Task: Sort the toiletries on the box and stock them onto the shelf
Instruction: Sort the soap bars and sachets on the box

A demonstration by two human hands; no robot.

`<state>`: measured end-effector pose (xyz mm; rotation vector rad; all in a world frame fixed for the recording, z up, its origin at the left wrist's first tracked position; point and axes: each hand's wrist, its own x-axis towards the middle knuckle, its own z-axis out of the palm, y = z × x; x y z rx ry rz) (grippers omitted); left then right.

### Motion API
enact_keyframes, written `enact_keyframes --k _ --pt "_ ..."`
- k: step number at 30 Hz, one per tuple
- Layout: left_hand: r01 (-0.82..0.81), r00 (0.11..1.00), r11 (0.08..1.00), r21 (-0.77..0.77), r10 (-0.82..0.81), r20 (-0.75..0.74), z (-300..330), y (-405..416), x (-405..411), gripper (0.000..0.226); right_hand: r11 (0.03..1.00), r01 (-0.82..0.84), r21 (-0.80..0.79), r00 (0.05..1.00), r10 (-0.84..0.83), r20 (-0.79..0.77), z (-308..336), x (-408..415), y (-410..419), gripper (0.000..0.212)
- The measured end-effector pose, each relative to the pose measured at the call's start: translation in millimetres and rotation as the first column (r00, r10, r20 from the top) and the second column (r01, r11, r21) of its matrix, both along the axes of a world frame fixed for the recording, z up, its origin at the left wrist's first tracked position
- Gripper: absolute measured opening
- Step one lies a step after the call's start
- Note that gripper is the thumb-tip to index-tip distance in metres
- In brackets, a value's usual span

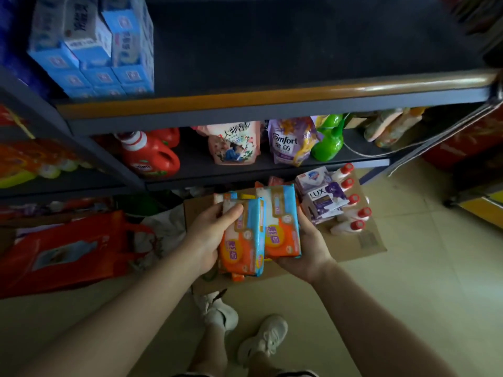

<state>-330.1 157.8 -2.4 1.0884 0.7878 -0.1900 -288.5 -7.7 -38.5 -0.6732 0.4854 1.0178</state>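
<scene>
Item: orange-and-blue soap packs, held in both hands at centre frame, above the cardboard box [362, 240].

Left hand [211, 235]: fingers and thumb curled round a stack of soap packs [242, 240]; the grip is closed on them, thumb lying across the top pack. How many packs are in the stack I cannot tell.

Right hand [304, 250]: palm under a second soap pack [281, 221], fingers wrapped round its right edge. The two lots touch side by side.

Still on the box, right of centre: purple Lux soap boxes [322, 201] and a row of white bottles with red caps [351, 205], just beside each other.

Shelf: the top shelf [299, 50], upper middle of the frame, lies bare across most of its width, with blue cartons [92, 50] stacked at upper left. The shelf below carries red detergent jugs [152, 156], refill pouches [292, 140] and a green bottle [328, 140].

Step in hand, as I judge it: sorting is done for this product; the packs are gathered and ready to stock.

Next move calls for: raising both lots to the open stretch of top shelf, setting them down squarely, keeping the left stack from sliding apart.
</scene>
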Motion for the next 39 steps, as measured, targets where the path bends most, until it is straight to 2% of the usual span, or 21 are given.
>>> enact_keyframes --k 3,6,8,10,12,14,16,18,19,20,22,24,25,27,28,31,34,37,38,39 --pt "-0.014 1.000 0.999 -0.041 0.013 -0.013 0 -7 -13 0.010 0.996 0.000 0.092 1.000 0.002 -0.016 -10 -10 -19 0.074" --pt "0.045 0.999 0.997 -0.065 -0.043 0.033 1 -12 -23 0.013 0.994 -0.026 0.103 0.999 0.023 0.024 -13 -14 -34 0.081" --pt "0.148 0.983 0.984 0.097 -0.158 0.098 -3 -14 -31 0.024 0.995 -0.063 0.079 0.992 0.054 0.113 -14 -14 -45 0.086" --pt "0.289 0.928 0.900 0.326 -0.347 0.136 -7 -15 -37 0.039 0.988 -0.151 0.028 0.953 0.139 0.268 -10 -12 -56 0.089" --pt "0.357 0.855 0.791 0.497 -0.491 0.167 -11 -12 -42 0.047 0.964 -0.248 -0.091 0.867 0.263 0.424 -4 -8 -65 0.084" --pt "0.332 0.790 0.678 0.656 -0.579 0.199 -15 -9 -44 0.049 0.923 -0.292 -0.252 0.735 0.385 0.558 2 -6 -69 0.077" --pt "0.305 0.737 0.586 0.751 -0.644 0.204 -20 -4 -45 0.049 0.878 -0.281 -0.389 0.599 0.477 0.644 7 -5 -71 0.073" --pt "0.292 0.712 0.544 0.787 -0.673 0.201 -24 -1 -46 0.049 0.846 -0.240 -0.475 0.463 0.530 0.710 9 -6 -73 0.072" --pt "0.295 0.718 0.564 0.772 -0.663 0.210 -24 -1 -46 0.050 0.824 -0.196 -0.531 0.378 0.563 0.735 9 -6 -75 0.073" --pt "0.303 0.741 0.618 0.726 -0.631 0.228 -23 -2 -47 0.050 0.797 -0.125 -0.590 0.289 0.598 0.747 8 -7 -76 0.073" --pt "0.268 0.844 0.816 0.512 -0.455 0.283 -19 -4 -48 0.046 0.722 0.094 -0.686 0.172 0.667 0.725 7 -11 -72 0.070" --pt "0.157 0.939 0.973 0.167 -0.199 0.281 -24 -3 -50 0.059 0.565 0.334 -0.754 0.149 0.758 0.634 8 -16 -64 0.072" --pt "0.101 0.967 0.995 -0.020 -0.094 0.239 -31 -2 -50 0.072 0.484 0.427 -0.764 0.139 0.799 0.584 10 -18 -59 0.076" --pt "0.029 0.988 0.955 -0.294 0.018 0.155 -41 0 -50 0.087 0.394 0.560 -0.728 0.087 0.846 0.526 14 -22 -52 0.083" --pt "0.006 0.991 0.925 -0.381 0.046 0.128 -47 0 -50 0.085 0.376 0.595 -0.710 0.070 0.856 0.512 15 -23 -49 0.083" --pt "-0.133 0.976 0.842 -0.523 0.202 0.078 -61 -3 -48 0.048 0.292 0.627 -0.722 0.082 0.897 0.434 20 -26 -43 0.080" --pt "-0.182 0.952 0.750 -0.635 0.297 0.077 -67 -3 -40 0.043 0.202 0.633 -0.747 0.111 0.932 0.346 20 -30 -36 0.082" --pt "-0.182 0.947 0.641 -0.745 0.318 0.042 -66 -1 -33 0.070 0.208 0.440 -0.873 0.273 0.896 0.351 16 -26 -31 0.081" --pt "-0.176 0.955 0.637 -0.751 0.295 0.027 -66 1 -32 0.077 0.254 0.334 -0.908 0.373 0.849 0.375 17 -24 -29 0.078" --pt "-0.171 0.964 0.659 -0.733 0.267 0.015 -66 4 -31 0.083 0.349 0.201 -0.916 0.524 0.752 0.401 18 -21 -26 0.074"
